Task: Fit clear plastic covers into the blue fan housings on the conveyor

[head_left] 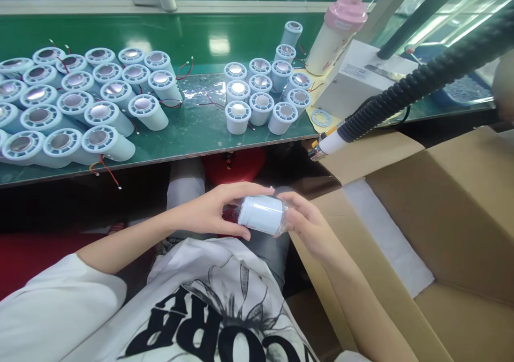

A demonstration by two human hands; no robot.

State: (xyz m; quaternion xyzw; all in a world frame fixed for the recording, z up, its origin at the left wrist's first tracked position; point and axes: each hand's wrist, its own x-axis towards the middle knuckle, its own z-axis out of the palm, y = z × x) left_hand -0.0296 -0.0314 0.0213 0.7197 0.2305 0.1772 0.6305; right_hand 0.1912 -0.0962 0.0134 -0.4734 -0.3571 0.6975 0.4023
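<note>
One blue cylinder (259, 215) in clear plastic (284, 220) is at centre frame, left hand (209, 208) curled loosely around it, right hand (311, 225) pinching its end; many seemingly unwrapped cylinders (75, 100) stand upper left

A green workbench (196, 129), dark underneath, fronts a glossy green strip (249, 32) (white glare (219, 44) shining on it).

- The left hand (211, 210) and right hand (309, 224) hold a light blue tube (260, 215) in see-through wrap (282, 208).
- More blue tubes (73, 102) are in two bunches on the green table (196, 129).
- A pink-topped bottle (331, 38) stands near the smaller bunch.
- A big brown box (425, 206) is open on the right.
</note>
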